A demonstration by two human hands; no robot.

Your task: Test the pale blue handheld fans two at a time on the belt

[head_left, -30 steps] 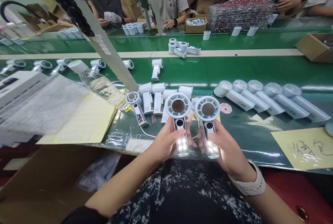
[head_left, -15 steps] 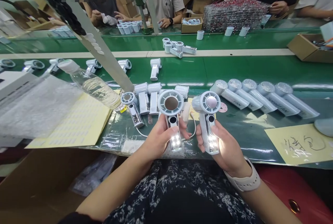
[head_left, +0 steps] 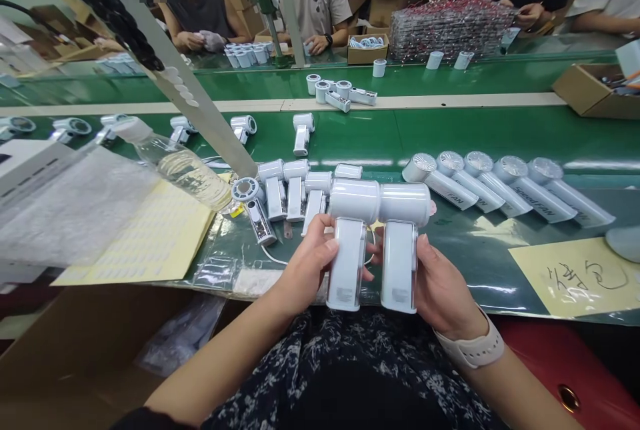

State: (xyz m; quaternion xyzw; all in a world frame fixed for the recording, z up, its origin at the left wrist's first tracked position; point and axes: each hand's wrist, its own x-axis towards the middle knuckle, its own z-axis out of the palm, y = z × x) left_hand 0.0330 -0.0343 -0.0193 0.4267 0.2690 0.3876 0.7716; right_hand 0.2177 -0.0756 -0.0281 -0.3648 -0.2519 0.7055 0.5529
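My left hand [head_left: 305, 263] grips the handle of a white handheld fan [head_left: 349, 243]. My right hand [head_left: 440, 280] grips a second white handheld fan [head_left: 401, 243]. Both fans are held upright side by side above the table's near edge, turned side-on so their heads touch and their plain sides face me. No lights show on them. Just beyond them several more fans [head_left: 287, 191] lie in a cluster on the green table [head_left: 470, 243].
A row of finished fans [head_left: 505, 183] lies to the right, with a yellow handwritten sheet [head_left: 580, 277] nearer me. A water bottle [head_left: 175, 163], yellow label sheets [head_left: 145, 233] and bubble wrap [head_left: 65, 207] lie left. A slanted metal post [head_left: 200, 103] crosses ahead. Other people work across the belt [head_left: 450, 133].
Both fans have been rotated from facing me, with their handle lights lit, to side-on with plain sides toward me. The two fan heads have come together.
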